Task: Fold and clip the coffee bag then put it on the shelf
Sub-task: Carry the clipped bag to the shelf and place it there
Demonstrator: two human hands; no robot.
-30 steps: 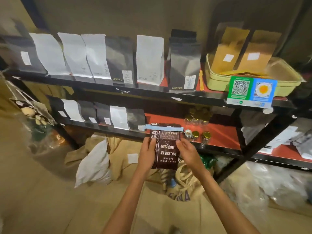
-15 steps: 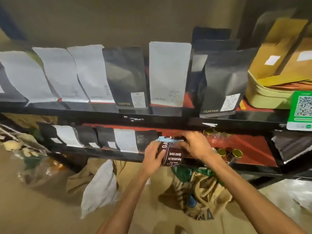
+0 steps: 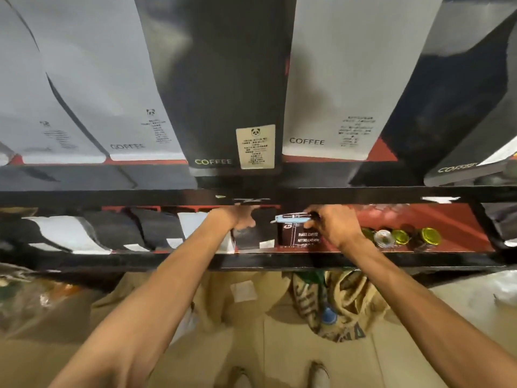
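The dark brown coffee bag (image 3: 297,238) with white print stands upright on the red lower shelf (image 3: 436,219), and a light blue clip (image 3: 291,218) runs across its folded top. My right hand (image 3: 334,228) grips the bag's top right corner at the clip. My left hand (image 3: 241,219) is just to the left, its fingers curled over the top of a neighbouring black bag (image 3: 250,238). The fingertips of both hands are partly hidden under the upper shelf's black rail (image 3: 363,193).
Several gold-lidded jars (image 3: 400,237) stand right of the coffee bag. Small black and white bags (image 3: 117,233) line the lower shelf to the left. Large coffee bags (image 3: 232,107) fill the upper shelf. Burlap sacks (image 3: 341,303) lie on the floor below.
The view has moved in close to the shelves. The coffee bag went from in front of the shelf onto the red lower shelf. My left hand left it for the black bag beside it.
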